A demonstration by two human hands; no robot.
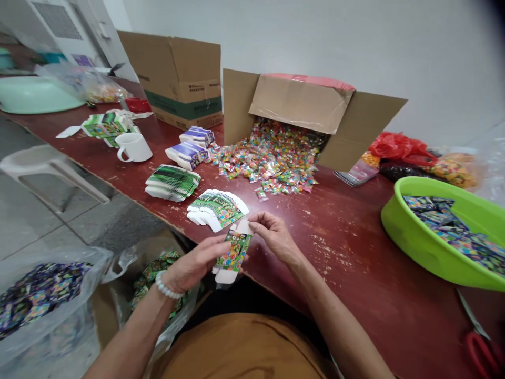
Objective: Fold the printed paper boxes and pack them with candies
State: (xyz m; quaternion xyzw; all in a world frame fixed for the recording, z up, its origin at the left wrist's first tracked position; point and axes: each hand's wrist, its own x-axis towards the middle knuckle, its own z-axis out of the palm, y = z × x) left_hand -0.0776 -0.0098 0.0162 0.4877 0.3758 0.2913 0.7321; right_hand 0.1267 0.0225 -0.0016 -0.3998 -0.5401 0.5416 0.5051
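Both hands hold one small green printed carton [233,251] over the near edge of the dark red table [347,237]. My left hand [195,266], with a white bead bracelet at the wrist, grips the carton's lower left side. My right hand [274,234] pinches its white top flap. Just beyond lies a fanned stack of flat green cartons [216,209]. Farther back, loose wrapped candies [272,158] spill from a cardboard box [307,113] lying on its side.
More flat carton stacks, green [172,182] and purple [188,153], lie at the left by a white mug [134,147]. A lime green basin [434,237] with filled packs stands at the right. Plastic bags [39,295] of packs hang below the table's left edge. Red scissors [483,352] rest at bottom right.
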